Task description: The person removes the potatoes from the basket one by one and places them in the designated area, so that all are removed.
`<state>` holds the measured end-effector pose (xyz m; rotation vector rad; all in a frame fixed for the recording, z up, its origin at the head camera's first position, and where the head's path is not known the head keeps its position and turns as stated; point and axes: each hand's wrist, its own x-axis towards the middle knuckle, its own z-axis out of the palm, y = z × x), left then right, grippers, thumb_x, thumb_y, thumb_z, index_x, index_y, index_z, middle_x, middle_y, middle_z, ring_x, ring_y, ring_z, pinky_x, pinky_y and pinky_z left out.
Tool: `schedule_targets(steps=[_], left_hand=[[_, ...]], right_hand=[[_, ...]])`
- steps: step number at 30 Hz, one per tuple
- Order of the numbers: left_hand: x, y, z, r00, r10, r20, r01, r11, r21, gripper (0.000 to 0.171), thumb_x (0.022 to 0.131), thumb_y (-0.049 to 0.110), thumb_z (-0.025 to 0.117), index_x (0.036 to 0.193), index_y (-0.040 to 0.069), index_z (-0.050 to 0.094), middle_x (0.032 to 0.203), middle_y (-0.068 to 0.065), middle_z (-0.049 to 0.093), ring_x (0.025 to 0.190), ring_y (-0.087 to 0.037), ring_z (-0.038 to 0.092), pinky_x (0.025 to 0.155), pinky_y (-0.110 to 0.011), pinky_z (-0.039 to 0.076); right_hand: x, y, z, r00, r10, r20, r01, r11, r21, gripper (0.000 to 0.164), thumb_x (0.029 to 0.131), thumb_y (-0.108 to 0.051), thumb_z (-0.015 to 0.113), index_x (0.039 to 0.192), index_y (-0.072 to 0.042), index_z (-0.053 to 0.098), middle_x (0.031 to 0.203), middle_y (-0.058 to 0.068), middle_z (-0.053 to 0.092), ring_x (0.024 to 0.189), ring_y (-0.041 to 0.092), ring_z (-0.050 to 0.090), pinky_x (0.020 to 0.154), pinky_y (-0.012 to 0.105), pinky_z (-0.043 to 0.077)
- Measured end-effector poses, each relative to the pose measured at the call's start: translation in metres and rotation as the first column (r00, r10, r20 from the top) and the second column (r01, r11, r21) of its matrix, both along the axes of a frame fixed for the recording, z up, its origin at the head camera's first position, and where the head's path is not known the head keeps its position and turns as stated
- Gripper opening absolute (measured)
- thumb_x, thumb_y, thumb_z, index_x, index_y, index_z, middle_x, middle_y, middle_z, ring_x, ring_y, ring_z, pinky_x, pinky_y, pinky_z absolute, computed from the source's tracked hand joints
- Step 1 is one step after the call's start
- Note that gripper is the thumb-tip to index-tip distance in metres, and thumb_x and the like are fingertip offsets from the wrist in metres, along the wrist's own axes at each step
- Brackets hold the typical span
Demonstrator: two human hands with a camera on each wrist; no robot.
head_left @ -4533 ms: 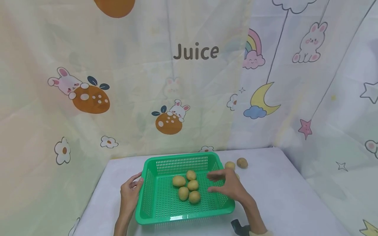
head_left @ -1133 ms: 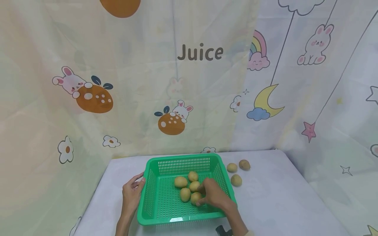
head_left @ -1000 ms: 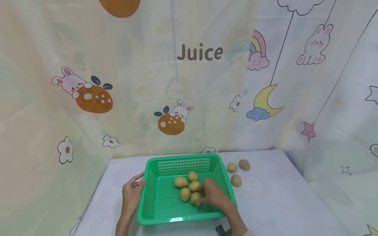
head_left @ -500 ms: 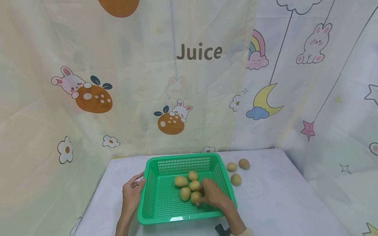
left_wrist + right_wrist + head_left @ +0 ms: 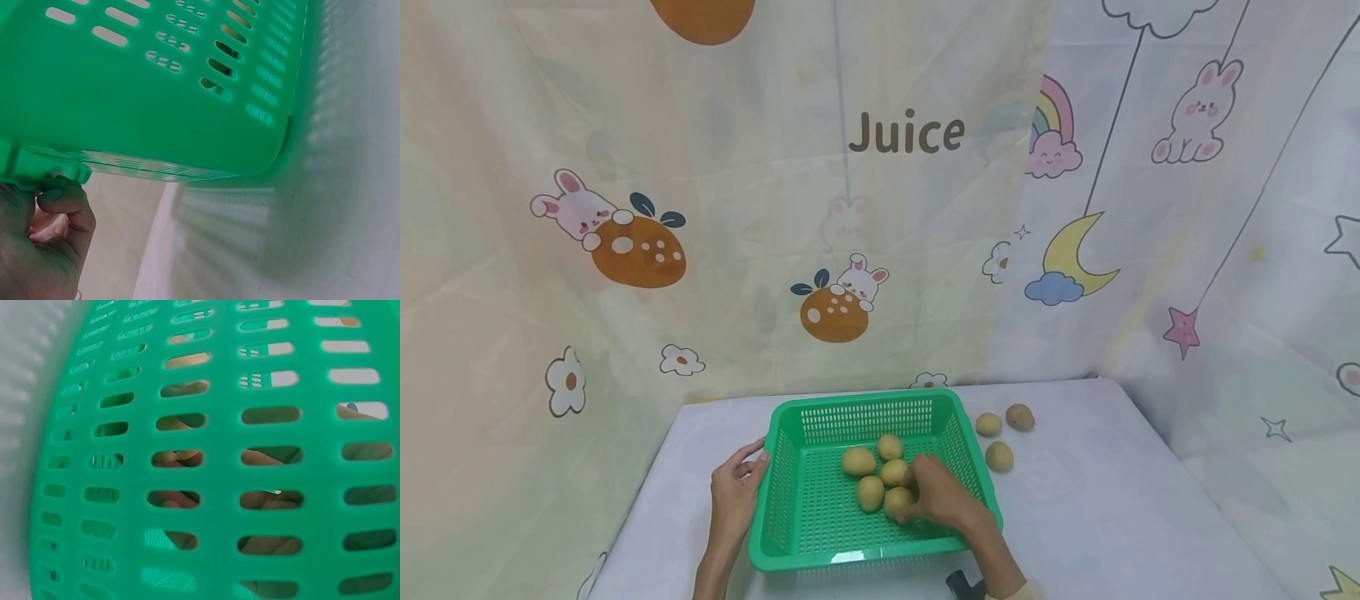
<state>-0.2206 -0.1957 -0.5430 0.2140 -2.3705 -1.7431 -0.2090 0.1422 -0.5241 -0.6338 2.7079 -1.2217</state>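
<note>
A green plastic basket [image 5: 835, 553] with slotted walls stands on the white table, and several potatoes [image 5: 859, 461] lie together inside it. At the basket's left rim, my left hand [image 5: 734, 493] grips the edge between thumb and fingers; the left wrist view shows this hand [image 5: 53, 234] with its fingers bent under the rim. My right hand [image 5: 942, 496] reaches over the right wall into the basket. Its thumb and fingers hold the nearest right potato [image 5: 897, 503]. In the right wrist view the slotted basket wall [image 5: 219, 481] hides most of that hand.
Right of the basket, three more potatoes [image 5: 999, 457] lie loose on the white table [image 5: 1097, 500]. A dark device [image 5: 964, 586] sits under the right wrist. A printed curtain [image 5: 737, 167] hangs behind and at both sides.
Since the oldest frame, my right hand has come down from above the basket's right side to the near right potato. Over the last second both hands stay nearly still.
</note>
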Motion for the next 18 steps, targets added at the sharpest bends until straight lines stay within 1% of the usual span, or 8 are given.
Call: schedule_targets(steps=[2, 4, 5, 8, 9, 14, 18], left_hand=[[-0.0001, 0.0000, -0.0001, 1.000, 0.000, -0.002, 0.000, 1.000, 0.002, 0.039, 0.113, 0.021, 0.061, 0.149, 0.005, 0.064, 0.101, -0.019, 0.081, 0.071, -0.012, 0.077, 0.063, -0.024, 0.063], [-0.0001, 0.0000, -0.0003, 1.000, 0.001, -0.004, -0.001, 1.000, 0.003, 0.039, 0.113, 0.022, 0.062, 0.149, 0.005, 0.064, 0.100, -0.019, 0.081, 0.071, -0.012, 0.077, 0.063, -0.024, 0.063], [0.0000, 0.0000, -0.0004, 1.000, 0.003, -0.005, -0.002, 1.000, 0.004, 0.039, 0.113, 0.022, 0.062, 0.149, 0.005, 0.064, 0.100, -0.019, 0.081, 0.071, -0.012, 0.077, 0.063, -0.024, 0.063], [0.0002, -0.0001, -0.0008, 1.000, 0.005, -0.007, -0.005, 1.000, 0.005, 0.039, 0.113, 0.022, 0.062, 0.149, 0.005, 0.064, 0.101, -0.019, 0.081, 0.071, -0.012, 0.077, 0.063, -0.024, 0.063], [0.0001, -0.0001, -0.0009, 1.000, 0.005, -0.007, -0.005, 1.000, 0.007, 0.039, 0.113, 0.022, 0.062, 0.149, 0.005, 0.064, 0.101, -0.020, 0.081, 0.071, -0.012, 0.077, 0.063, -0.024, 0.063], [0.0009, -0.0005, -0.0007, 1.000, 0.004, -0.013, -0.003, 1.000, 0.014, 0.040, 0.113, 0.022, 0.062, 0.148, 0.004, 0.064, 0.101, -0.020, 0.081, 0.070, -0.012, 0.077, 0.063, -0.024, 0.064], [0.0014, -0.0001, 0.0002, 1.000, 0.000, -0.015, 0.001, 1.000, 0.018, 0.040, 0.113, 0.022, 0.062, 0.149, 0.004, 0.064, 0.101, -0.020, 0.081, 0.071, -0.012, 0.077, 0.063, -0.024, 0.064]], right_hand=[[0.0002, -0.0003, 0.0007, 1.000, 0.003, 0.002, -0.003, 1.000, 0.001, 0.028, 0.070, -0.001, 0.101, 0.068, -0.004, 0.073, 0.060, -0.015, 0.027, 0.055, 0.003, 0.028, 0.048, 0.018, 0.029], [0.0005, -0.0003, 0.0015, 1.000, 0.009, 0.004, -0.009, 1.000, -0.008, 0.023, 0.068, 0.000, 0.101, 0.076, 0.000, 0.079, 0.058, -0.015, 0.039, 0.054, 0.002, 0.032, 0.047, 0.017, 0.032], [0.0006, -0.0003, 0.0018, 1.000, 0.011, 0.005, -0.011, 1.000, -0.010, 0.023, 0.067, 0.001, 0.100, 0.081, 0.001, 0.081, 0.058, -0.014, 0.047, 0.054, 0.001, 0.034, 0.046, 0.017, 0.033], [0.0007, 0.0005, 0.0026, 1.000, 0.016, 0.008, -0.015, 1.000, -0.015, 0.032, 0.064, 0.003, 0.100, 0.091, 0.003, 0.084, 0.064, -0.007, 0.068, 0.055, 0.001, 0.040, 0.046, 0.018, 0.039], [0.0007, 0.0009, 0.0024, 1.000, 0.016, 0.007, -0.016, 1.000, -0.016, 0.036, 0.063, 0.004, 0.101, 0.095, 0.003, 0.085, 0.067, -0.004, 0.072, 0.055, 0.001, 0.042, 0.046, 0.019, 0.041], [0.0005, 0.0034, 0.0019, 1.000, 0.012, 0.007, -0.012, 1.000, -0.026, 0.039, 0.059, 0.005, 0.101, 0.094, 0.001, 0.085, 0.072, 0.000, 0.076, 0.060, 0.003, 0.048, 0.051, 0.023, 0.049], [0.0010, 0.0058, 0.0028, 1.000, 0.013, 0.026, -0.011, 0.998, -0.068, 0.041, 0.059, 0.007, 0.101, 0.095, 0.000, 0.085, 0.080, 0.003, 0.080, 0.067, 0.007, 0.061, 0.060, 0.024, 0.057]])
